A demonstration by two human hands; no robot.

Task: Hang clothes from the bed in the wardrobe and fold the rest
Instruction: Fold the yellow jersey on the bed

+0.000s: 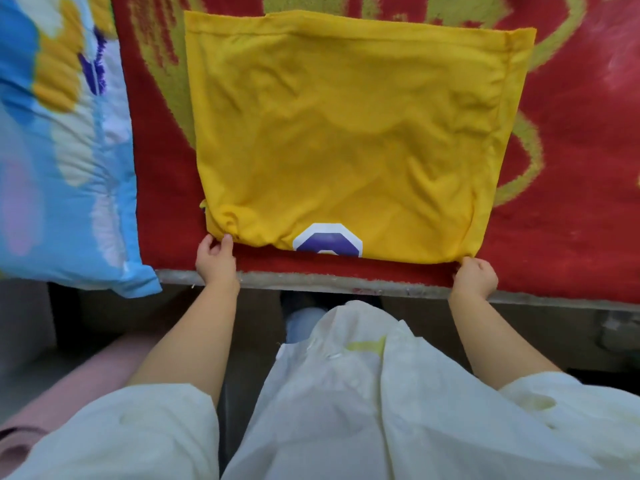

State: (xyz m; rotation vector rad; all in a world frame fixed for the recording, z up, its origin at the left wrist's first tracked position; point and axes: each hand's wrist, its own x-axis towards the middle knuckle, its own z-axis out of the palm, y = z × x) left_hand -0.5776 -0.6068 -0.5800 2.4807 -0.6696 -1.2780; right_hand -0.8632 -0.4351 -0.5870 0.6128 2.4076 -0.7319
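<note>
At the left edge of the frame lay a blue quilted pillow with white, yellow and purple patches (65,150), its lower corner hanging over the bed's near edge. Beside it, the red pile bedcover with a yellow-green pattern (571,202) filled the upper frame. On it, across the centre, lay the yellow cloth garment with a purple and white octagon print (343,133), already doubled into a flat rectangle. This looked like the folding part of the task, midway through one garment.

The left hand (215,258) pinched the garment's lower-left corner, thumb and fingers curled on the bunched cloth. The right hand (475,274) held the lower-right corner in curled fingers. Both bare forearms reached forward from pale cream sleeves (114,427), wrists at the bed's edge.

The next move probably called for lifting both near corners together and carrying them toward the far hem, keeping the edge taut so the layers stayed aligned.
</note>
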